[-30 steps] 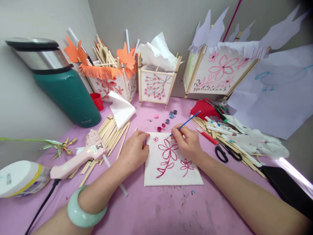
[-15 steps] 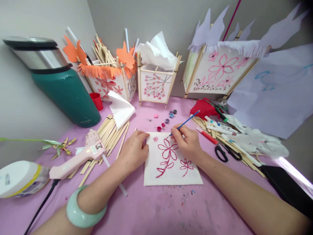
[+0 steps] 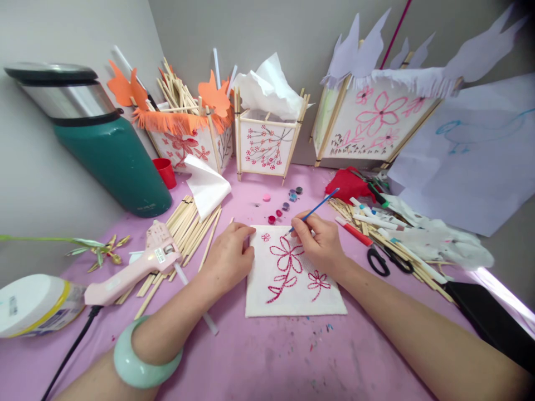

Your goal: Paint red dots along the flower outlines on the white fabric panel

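Note:
A white square panel (image 3: 259, 284) lies flat on the pink table, painted with dark pink flowers and leaves. My right hand (image 3: 320, 239) pinches a thin blue paintbrush (image 3: 317, 205), its tip down at the top petal of the largest flower. The side of that hand rests on the panel. Along the panel's left edge, my left hand (image 3: 229, 253) is curled with thumb and index finger against it, holding it; its other fingers are partly hidden. Just beyond the panel sit several small paint blobs or pots, among them a red one (image 3: 271, 219) and a dark one (image 3: 299, 190).
Left stand a green bottle (image 3: 112, 161), a pink glue gun (image 3: 129, 273), wooden sticks (image 3: 184, 223) and a white-lidded tub (image 3: 37, 306). Decorated stick-framed boxes, including a small one (image 3: 267, 150), line the back. Black-handled scissors (image 3: 378, 263), markers and a red cloth (image 3: 349, 185) lie right.
The blue brush's upper end has shifted very slightly left and down. Both hands and the panel stay in practically the same place.

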The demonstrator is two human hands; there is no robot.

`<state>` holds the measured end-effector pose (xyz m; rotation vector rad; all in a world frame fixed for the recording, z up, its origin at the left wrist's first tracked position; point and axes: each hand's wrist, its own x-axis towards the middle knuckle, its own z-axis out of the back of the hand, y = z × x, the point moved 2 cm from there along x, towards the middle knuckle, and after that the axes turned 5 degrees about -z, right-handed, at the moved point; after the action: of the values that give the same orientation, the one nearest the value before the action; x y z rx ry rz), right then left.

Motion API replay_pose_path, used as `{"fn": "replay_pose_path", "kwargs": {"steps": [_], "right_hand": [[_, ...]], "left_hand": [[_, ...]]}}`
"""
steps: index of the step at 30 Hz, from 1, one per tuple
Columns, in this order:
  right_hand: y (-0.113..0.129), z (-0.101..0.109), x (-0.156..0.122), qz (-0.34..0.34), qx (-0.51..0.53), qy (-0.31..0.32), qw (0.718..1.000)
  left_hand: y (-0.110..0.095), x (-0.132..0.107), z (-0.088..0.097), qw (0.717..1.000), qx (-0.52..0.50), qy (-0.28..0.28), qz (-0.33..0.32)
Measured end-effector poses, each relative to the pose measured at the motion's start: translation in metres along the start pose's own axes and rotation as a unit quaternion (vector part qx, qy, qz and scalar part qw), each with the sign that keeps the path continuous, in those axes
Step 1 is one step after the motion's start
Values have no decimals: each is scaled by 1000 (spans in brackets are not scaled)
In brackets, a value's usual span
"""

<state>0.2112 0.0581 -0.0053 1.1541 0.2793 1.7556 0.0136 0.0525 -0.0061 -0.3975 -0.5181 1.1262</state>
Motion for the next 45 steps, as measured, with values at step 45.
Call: {"fn": "replay_pose_path", "kwargs": {"steps": [45], "right_hand": [[0,1,0,-6,-17,9,1000]], "left_hand": [[0,0,0,1000,7,2,0]]}}
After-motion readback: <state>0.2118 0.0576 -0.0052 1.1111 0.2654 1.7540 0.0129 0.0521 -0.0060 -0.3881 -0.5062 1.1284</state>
